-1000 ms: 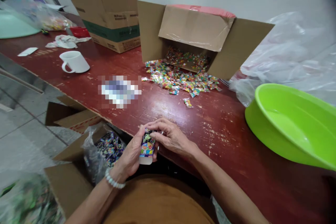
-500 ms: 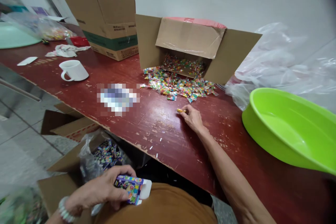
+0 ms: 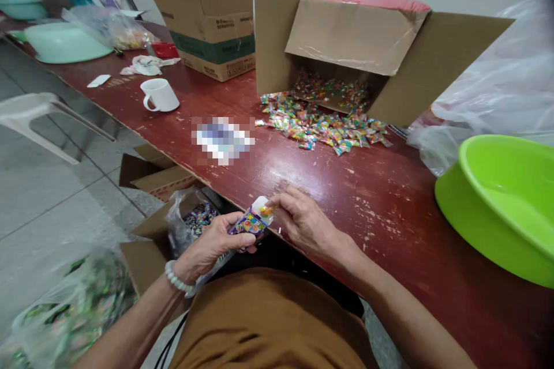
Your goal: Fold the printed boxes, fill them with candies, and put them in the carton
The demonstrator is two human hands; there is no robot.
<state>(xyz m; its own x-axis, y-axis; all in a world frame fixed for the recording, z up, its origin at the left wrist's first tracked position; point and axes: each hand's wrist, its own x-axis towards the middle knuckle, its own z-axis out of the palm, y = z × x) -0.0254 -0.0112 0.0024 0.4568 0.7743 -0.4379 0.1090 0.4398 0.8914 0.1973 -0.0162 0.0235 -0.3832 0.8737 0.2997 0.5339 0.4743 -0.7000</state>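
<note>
My left hand is closed around a small colourful printed box with a white open flap, held at the near edge of the red wooden table. My right hand pinches a small wrapped candy at the box's open end. A heap of colourful wrapped candies spills from a cardboard box lying on its side further back on the table.
A lime green basin sits at the right with clear plastic bags behind it. A white mug, a second cardboard box and a pale green basin stand to the left. Cartons holding more small boxes lie on the floor.
My right hand has come back from the candy pile with one candy to the box's open end. My left hand has lifted the box from my lap up to the table edge.
</note>
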